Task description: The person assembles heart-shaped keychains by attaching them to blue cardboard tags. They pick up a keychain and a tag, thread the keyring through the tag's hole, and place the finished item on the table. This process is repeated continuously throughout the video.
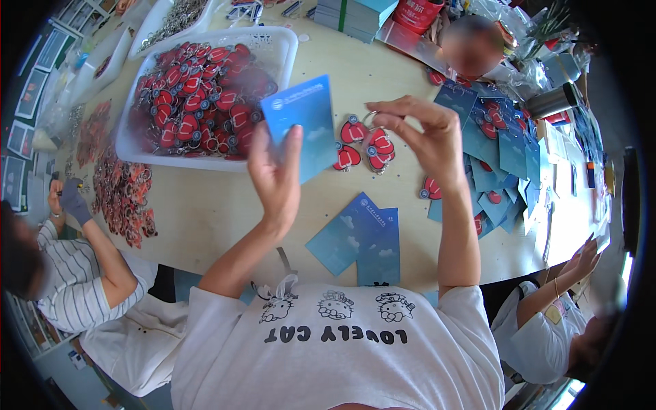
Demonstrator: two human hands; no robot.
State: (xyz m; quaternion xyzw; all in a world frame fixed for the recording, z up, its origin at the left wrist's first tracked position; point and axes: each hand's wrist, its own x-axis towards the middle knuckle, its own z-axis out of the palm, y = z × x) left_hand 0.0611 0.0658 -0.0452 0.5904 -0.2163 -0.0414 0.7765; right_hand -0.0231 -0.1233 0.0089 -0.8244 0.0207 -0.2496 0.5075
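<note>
My left hand (275, 179) grips a blue card (305, 109) upright, with the thumb across its front. My right hand (430, 133) pinches the metal ring of a red keychain (380, 147) between thumb and fingertips, a short way right of the card. Other red keychains (347, 157) lie on the table just beside the held one; whether any of them overlap it is hard to see. Closer to my body, two blue cards (378, 239) rest overlapping on the tabletop.
A white basket (290, 58) full of red keychains stands at the back left, with more keychains (123, 188) heaped beside it. Blue cards with keychains (502, 150) pile up on the right. A banded card stack (352, 17) sits at the back. People work on both sides and across the table.
</note>
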